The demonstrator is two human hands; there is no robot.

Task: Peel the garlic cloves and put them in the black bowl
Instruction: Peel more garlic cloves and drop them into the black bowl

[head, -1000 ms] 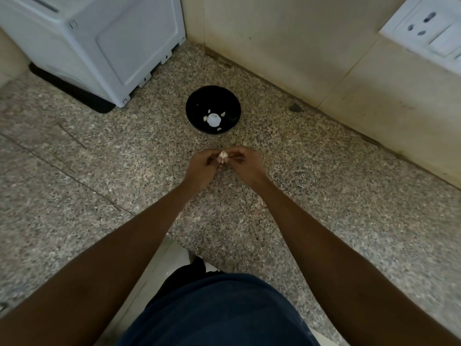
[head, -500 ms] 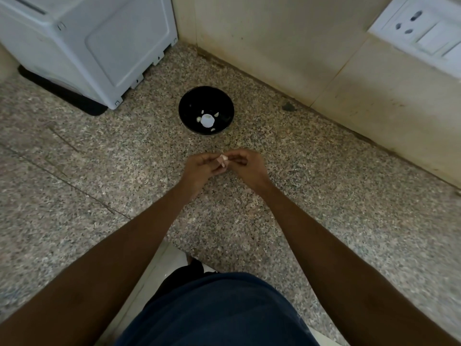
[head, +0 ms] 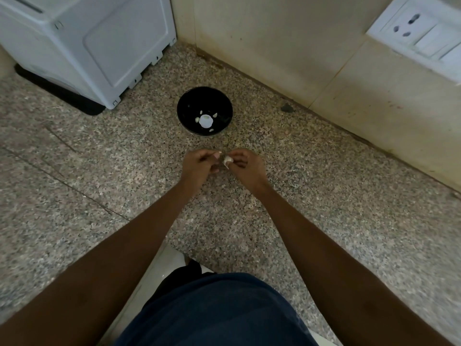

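Fingers (head: 230, 156) of the right hand (head: 245, 166) pinch a small garlic clove (head: 227, 161) — the left hand (head: 200, 166) is curled just beside it, pinching something too tiny to tell. Farther away on the speckled counter (head: 99, 176) sits the black bowl (head: 205, 111) — white garlic pieces (head: 205, 120) lie inside.

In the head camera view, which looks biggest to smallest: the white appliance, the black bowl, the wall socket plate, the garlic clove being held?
1. white appliance
2. wall socket plate, cut off by the frame
3. black bowl
4. garlic clove
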